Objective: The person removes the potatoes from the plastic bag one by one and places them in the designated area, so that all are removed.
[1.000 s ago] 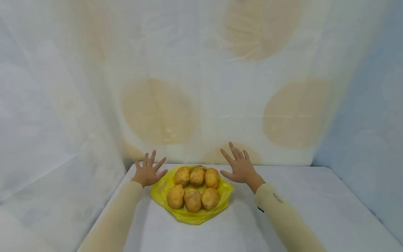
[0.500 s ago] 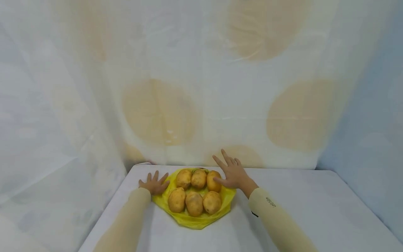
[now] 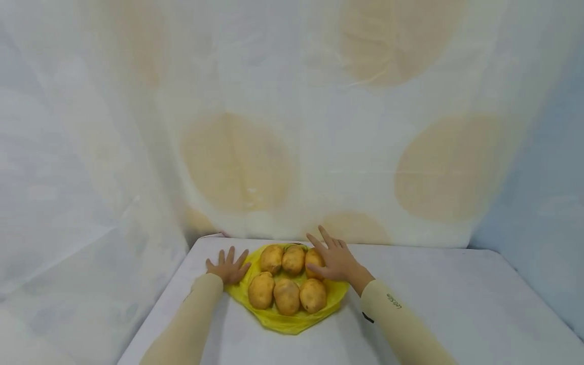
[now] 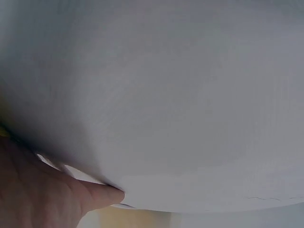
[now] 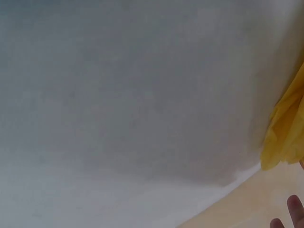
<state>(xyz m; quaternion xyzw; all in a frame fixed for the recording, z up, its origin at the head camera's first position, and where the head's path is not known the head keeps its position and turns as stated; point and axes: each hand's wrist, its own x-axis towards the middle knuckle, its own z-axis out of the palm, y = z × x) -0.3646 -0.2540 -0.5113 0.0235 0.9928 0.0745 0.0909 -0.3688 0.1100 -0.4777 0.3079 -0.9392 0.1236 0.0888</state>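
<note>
Several potatoes [image 3: 286, 296] lie in two rows on a flattened yellow plastic bag [image 3: 283, 324] in the head view. My left hand [image 3: 228, 269] is spread at the bag's left edge, thumb over the yellow plastic. In the left wrist view that hand [image 4: 52, 197] lies low along the white tabletop. Fingers apart, my right hand [image 3: 335, 261] hovers over the back right, its thumb overlapping the back right potato [image 3: 314, 257] and partly hiding it. The right wrist view catches only fingertips [image 5: 294, 206] beneath a crumpled bag edge [image 5: 285, 133].
A white-covered table [image 3: 433, 304] carries the bag near its back left. Behind it hangs a pale curtain [image 3: 347, 177] with large tan spots, and further white sheeting [image 3: 68, 203] encloses the left side. A bluish sheet [image 3: 538, 203] stands on the right.
My left hand has come down from above the table to the bag's left edge. The right hand has shifted left and lower, over the back right potato. The head view has shifted slightly.
</note>
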